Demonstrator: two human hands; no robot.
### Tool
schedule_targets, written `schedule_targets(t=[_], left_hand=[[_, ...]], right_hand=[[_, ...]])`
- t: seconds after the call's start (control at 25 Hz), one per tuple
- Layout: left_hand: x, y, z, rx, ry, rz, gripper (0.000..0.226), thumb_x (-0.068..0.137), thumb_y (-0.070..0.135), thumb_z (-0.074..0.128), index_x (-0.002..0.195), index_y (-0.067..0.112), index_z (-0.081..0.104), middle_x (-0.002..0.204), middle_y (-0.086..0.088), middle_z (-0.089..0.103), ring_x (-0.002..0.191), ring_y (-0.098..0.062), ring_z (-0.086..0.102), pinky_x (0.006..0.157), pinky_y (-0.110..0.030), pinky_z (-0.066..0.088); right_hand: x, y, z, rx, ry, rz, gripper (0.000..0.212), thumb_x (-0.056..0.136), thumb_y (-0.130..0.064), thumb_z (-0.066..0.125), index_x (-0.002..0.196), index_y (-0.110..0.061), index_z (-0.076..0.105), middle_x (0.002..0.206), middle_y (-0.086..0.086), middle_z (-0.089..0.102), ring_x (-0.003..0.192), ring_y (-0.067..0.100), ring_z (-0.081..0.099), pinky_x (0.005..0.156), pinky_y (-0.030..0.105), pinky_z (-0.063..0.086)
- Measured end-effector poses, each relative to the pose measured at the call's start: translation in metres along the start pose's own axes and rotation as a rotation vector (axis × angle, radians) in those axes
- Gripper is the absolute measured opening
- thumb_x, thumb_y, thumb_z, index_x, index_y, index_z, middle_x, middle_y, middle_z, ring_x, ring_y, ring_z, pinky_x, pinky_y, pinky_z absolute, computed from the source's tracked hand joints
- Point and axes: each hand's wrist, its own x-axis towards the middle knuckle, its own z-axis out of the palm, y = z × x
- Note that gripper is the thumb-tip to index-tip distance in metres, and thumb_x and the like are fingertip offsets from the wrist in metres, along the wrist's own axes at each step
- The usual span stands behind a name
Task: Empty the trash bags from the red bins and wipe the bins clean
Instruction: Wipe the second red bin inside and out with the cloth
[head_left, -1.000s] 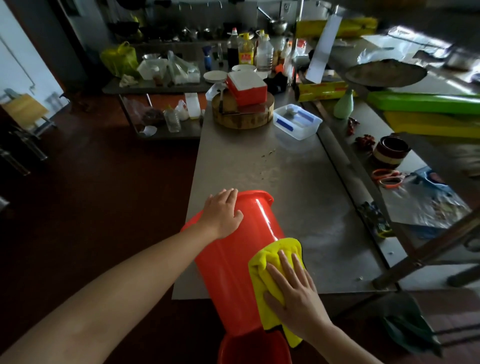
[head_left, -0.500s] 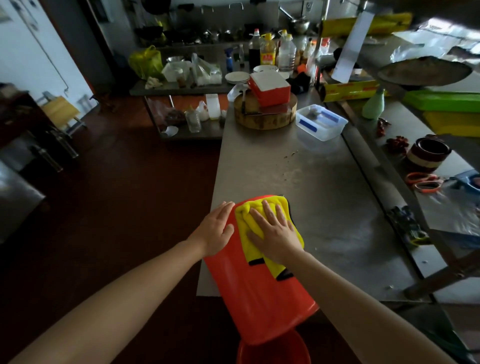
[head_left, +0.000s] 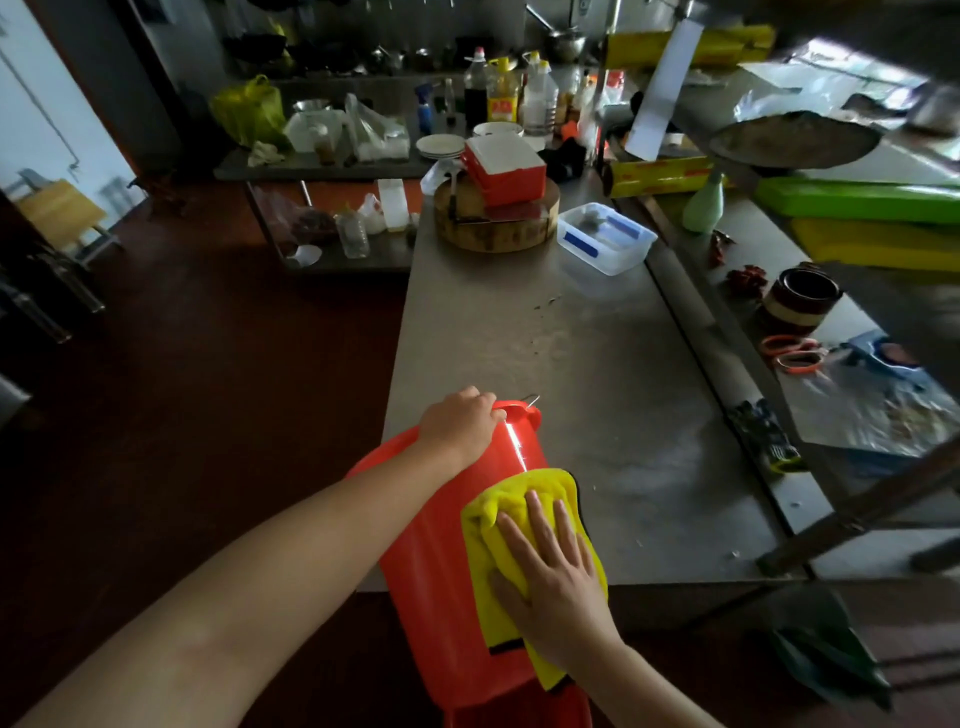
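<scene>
I am gripping the far rim of the red bin with my left hand, fingers curling over its lip. The bin is lying tilted on its side across the near left corner of the steel table, its lower end hanging past the near edge. My right hand is pressing a yellow cloth flat against the bin's side, fingers straight and slightly apart. A bare stretch of tabletop is lying between the bin and the round chopping block and clear container; dark floor is opening to the left. An oil bottle is showing a yellow label, its writing too small to read.
</scene>
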Motion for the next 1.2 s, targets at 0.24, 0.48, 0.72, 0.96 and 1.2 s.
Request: schedule_targets(t=[0.24,0.48,0.72,0.96,1.2], left_hand=[[-0.005,-0.006,0.000,-0.276,0.059,0.207,0.024,0.102,0.030,0.054,0.120,0.021,0.068,0.119,-0.001,0.069,0.110,-0.022,0.064,0.092,-0.027,0.048],[-0.002,-0.015,0.002,-0.477,0.042,0.195,0.023,0.102,0.017,0.055,0.123,0.014,0.065,0.117,-0.005,0.070,0.106,-0.020,0.064,0.079,-0.010,0.039],[0.018,-0.027,-0.010,-0.305,-0.065,0.244,0.041,0.103,0.023,0.053,0.144,0.017,0.053,0.140,-0.006,0.059,0.128,-0.021,0.055,0.098,-0.019,0.036],[0.028,-0.033,-0.013,-0.172,-0.055,0.346,0.046,0.103,0.010,0.049,0.148,0.020,0.049,0.141,-0.006,0.060,0.128,-0.023,0.056,0.106,-0.027,0.041],[0.026,-0.043,-0.013,-0.162,-0.081,0.355,0.050,0.102,0.006,0.047,0.150,0.022,0.045,0.137,-0.006,0.063,0.124,-0.026,0.060,0.102,-0.035,0.047]], right_hand=[[0.006,-0.003,-0.011,-0.098,0.056,-0.002,0.066,0.096,-0.070,0.037,0.156,-0.052,0.015,0.170,-0.006,-0.003,0.154,0.039,-0.007,0.113,0.065,0.027],[0.058,0.003,-0.026,-0.271,0.054,0.045,0.068,0.092,-0.067,0.037,0.155,-0.050,0.018,0.169,-0.004,-0.011,0.152,0.039,-0.016,0.116,0.071,0.009],[0.093,-0.009,-0.014,-0.318,0.018,0.040,0.070,0.091,-0.069,0.041,0.154,-0.045,0.024,0.170,0.003,-0.003,0.151,0.043,-0.016,0.114,0.075,0.007],[0.116,-0.009,-0.014,-0.336,0.019,0.016,0.074,0.089,-0.074,0.038,0.155,-0.049,0.017,0.170,0.000,-0.006,0.152,0.040,-0.017,0.115,0.073,0.007],[0.120,0.039,-0.032,-0.153,0.065,0.080,0.078,0.083,-0.088,0.030,0.152,-0.060,0.009,0.168,-0.014,-0.001,0.155,0.026,-0.010,0.118,0.057,0.021]])
